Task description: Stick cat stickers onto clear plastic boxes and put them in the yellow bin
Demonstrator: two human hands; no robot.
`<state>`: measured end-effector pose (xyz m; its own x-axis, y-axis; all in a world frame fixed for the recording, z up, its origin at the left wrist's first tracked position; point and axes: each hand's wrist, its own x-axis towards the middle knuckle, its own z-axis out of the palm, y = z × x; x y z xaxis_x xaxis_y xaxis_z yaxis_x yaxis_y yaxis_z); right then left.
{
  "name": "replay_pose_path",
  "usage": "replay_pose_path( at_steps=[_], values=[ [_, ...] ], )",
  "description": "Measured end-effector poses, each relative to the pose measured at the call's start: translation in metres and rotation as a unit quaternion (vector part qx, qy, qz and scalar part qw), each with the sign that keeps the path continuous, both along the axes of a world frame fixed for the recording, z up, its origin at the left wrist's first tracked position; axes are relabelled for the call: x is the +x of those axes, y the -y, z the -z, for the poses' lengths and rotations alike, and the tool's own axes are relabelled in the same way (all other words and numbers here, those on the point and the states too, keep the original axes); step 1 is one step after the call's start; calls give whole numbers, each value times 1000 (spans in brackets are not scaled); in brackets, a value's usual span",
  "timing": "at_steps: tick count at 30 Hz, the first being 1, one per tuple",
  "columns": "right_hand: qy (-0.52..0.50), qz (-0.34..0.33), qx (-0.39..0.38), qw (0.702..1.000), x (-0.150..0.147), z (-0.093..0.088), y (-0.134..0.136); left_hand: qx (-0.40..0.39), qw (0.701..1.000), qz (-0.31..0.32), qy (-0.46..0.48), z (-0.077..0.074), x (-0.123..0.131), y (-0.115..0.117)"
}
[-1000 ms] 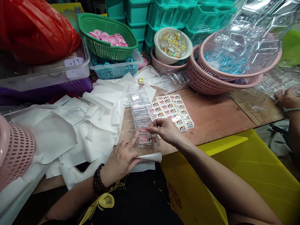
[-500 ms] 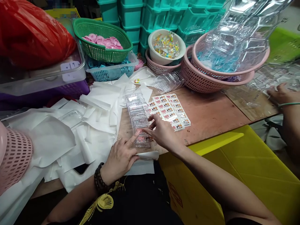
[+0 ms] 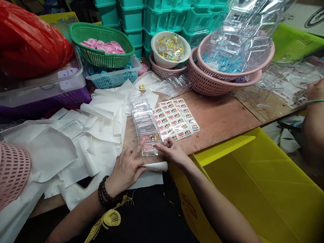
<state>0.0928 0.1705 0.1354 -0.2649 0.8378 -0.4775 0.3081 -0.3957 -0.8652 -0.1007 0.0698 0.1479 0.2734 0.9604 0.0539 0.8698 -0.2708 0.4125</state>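
Note:
A row of overlapping clear plastic boxes (image 3: 144, 118) runs away from me across the wooden table. The nearest clear plastic box (image 3: 151, 152) bears a sticker (image 3: 148, 147) with pink lettering and a cartoon animal; the box behind it has a similar one. My left hand (image 3: 128, 165) lies at the near left of the row, open, its index finger stretched onto the stickered boxes. At the nearest box's right end, my right hand (image 3: 173, 152) is closed, thumb on the sticker's end and fingers curled by the edge. Beyond it lie sticker sheets (image 3: 176, 118).
White backing papers (image 3: 100, 135) cover the left. Behind are a green basket (image 3: 101, 55), a white bowl (image 3: 170, 37) of small wrapped pieces and pink baskets (image 3: 215, 82) holding clear packaging. A yellow box (image 3: 248, 179) stands below the table's edge. Another person's arm (image 3: 315, 114) is at right.
My right hand has shifted from above the sticker to the nearest box's right end, its thumb now down. The sticker lies flatter. My left hand stays on the boxes. The view has turned slightly right.

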Motion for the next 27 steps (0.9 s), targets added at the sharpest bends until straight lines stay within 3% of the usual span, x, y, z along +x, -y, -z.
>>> replay_pose_path(
  at_steps=[3,8,14,16,19,21,24,25,27],
  values=[
    [-72,-2,-73,995,7,-3,-1,-10,1000,9,16,0,-3,0],
    [-37,49,45,997,10,-4,3,-4,998,28,49,2,-4,0],
    [-38,-9,-24,999,3,7,13,-23,989,43,138,8,-6,11],
    [-7,-10,5,1000,6,3,13,-32,986,42,161,6,-8,15],
    [71,35,135,988,10,-19,15,-17,983,25,180,-4,-12,17],
    [67,-16,211,975,12,-41,20,1,980,5,201,-15,-15,17],
    [9,-221,215,951,9,-67,29,-42,962,-18,268,-27,-17,12],
    [1,-256,200,946,8,-71,30,-77,948,-35,308,-29,-17,10],
    [3,-248,160,956,9,-72,30,-145,899,-97,401,-27,-17,7]
  ],
)
